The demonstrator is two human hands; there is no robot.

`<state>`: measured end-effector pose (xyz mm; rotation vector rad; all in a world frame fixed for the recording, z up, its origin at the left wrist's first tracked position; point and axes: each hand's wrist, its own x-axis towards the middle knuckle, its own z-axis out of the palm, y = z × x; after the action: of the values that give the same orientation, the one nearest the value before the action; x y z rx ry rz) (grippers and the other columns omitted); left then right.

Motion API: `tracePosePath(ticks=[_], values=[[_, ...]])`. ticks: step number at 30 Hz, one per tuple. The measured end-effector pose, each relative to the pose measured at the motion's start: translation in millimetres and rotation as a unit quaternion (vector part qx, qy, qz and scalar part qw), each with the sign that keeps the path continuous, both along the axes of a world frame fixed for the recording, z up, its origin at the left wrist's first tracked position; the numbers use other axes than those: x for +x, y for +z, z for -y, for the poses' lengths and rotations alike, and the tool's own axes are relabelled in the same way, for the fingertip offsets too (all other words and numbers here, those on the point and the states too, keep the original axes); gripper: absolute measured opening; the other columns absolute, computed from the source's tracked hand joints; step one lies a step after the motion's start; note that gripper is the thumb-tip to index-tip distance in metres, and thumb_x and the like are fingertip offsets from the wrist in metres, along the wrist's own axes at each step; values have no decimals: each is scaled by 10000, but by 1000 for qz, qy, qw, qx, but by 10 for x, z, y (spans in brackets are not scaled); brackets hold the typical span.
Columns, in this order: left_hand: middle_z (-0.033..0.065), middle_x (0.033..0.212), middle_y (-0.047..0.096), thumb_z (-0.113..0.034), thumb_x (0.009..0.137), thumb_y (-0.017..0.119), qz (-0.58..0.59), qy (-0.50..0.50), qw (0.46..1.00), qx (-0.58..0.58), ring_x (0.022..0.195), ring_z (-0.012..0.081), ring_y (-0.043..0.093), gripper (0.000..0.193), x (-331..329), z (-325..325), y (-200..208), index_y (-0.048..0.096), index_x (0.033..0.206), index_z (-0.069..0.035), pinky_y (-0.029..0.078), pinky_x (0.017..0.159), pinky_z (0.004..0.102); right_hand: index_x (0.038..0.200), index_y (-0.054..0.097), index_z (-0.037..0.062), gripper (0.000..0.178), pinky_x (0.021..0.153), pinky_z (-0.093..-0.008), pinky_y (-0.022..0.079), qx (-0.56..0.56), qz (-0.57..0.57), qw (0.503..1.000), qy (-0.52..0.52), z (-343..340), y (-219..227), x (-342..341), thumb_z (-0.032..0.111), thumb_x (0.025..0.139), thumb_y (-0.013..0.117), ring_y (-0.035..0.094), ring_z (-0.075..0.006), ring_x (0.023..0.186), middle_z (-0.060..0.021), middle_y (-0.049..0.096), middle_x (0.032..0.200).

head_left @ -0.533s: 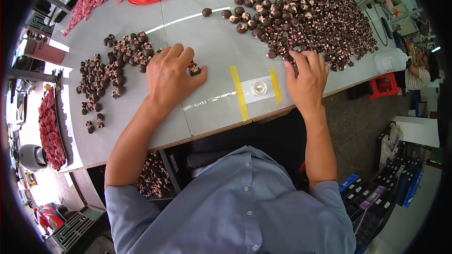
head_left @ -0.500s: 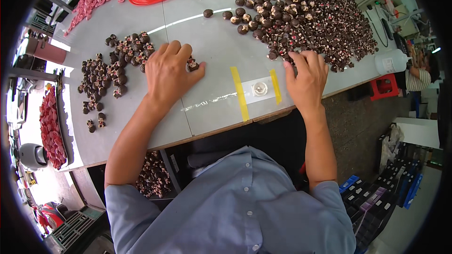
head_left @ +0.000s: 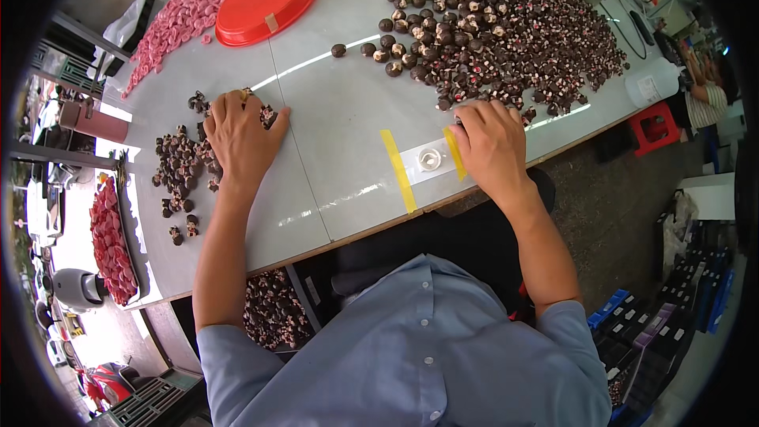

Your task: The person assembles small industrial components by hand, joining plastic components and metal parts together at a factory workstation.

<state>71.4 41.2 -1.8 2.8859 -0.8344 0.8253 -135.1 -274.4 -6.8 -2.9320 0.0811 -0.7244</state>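
My left hand [head_left: 241, 138] rests over a smaller group of dark brown knob-like pieces [head_left: 178, 158] with pale and pink parts. Its fingers bend down among them and the thumb stands apart; the fingertips are partly hidden. At the near edge of a large heap of similar brown pieces [head_left: 474, 39], my right hand [head_left: 494, 146] has its thumb and fingers together on a small dark brown piece [head_left: 457, 120], mostly covered by the fingers. Beside that hand, a round clear piece [head_left: 429, 160] sits on a white patch between two yellow tape strips [head_left: 398, 171].
A red oval tray [head_left: 267, 4] lies at the back, beside a pile of pink pieces [head_left: 186, 16]. A clear bottle [head_left: 655, 83] stands at the right edge. More brown pieces [head_left: 274, 308] fill an open drawer below the tabletop. A red stool [head_left: 653, 130] is beyond.
My left hand has moved left onto the smaller group. My right hand has drawn back a little from the heap toward the taped patch. The whole view has shifted slightly.
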Motion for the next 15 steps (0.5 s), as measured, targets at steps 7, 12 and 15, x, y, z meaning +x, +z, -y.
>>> tracePosePath(ticks=[7,12,15], values=[[104,1247,643,-391,850,861,-19,-62,997,-52,1217,297,590,529,82,364,128,690,1228,-63,473,992,465,1091,662,32,228,834,-479,550,100,11,995,21,-15,-76,-47,35,889,769,686,-379,955,-128,687,1031],[149,1239,658,-194,897,824,-167,-165,964,-125,1142,368,663,495,374,1029,82,631,1341,-89,545,943,480,1105,653,17,237,834,-471,552,110,19,993,24,-56,-50,-103,-4,891,755,685,-385,965,-148,673,1052],[165,1191,677,-154,919,796,-237,-190,944,-131,1078,387,687,422,599,1163,-38,652,1310,-87,550,934,475,1114,656,0,231,840,-474,555,152,0,988,28,-42,-20,-102,-19,900,742,685,-391,981,-163,656,1089]])
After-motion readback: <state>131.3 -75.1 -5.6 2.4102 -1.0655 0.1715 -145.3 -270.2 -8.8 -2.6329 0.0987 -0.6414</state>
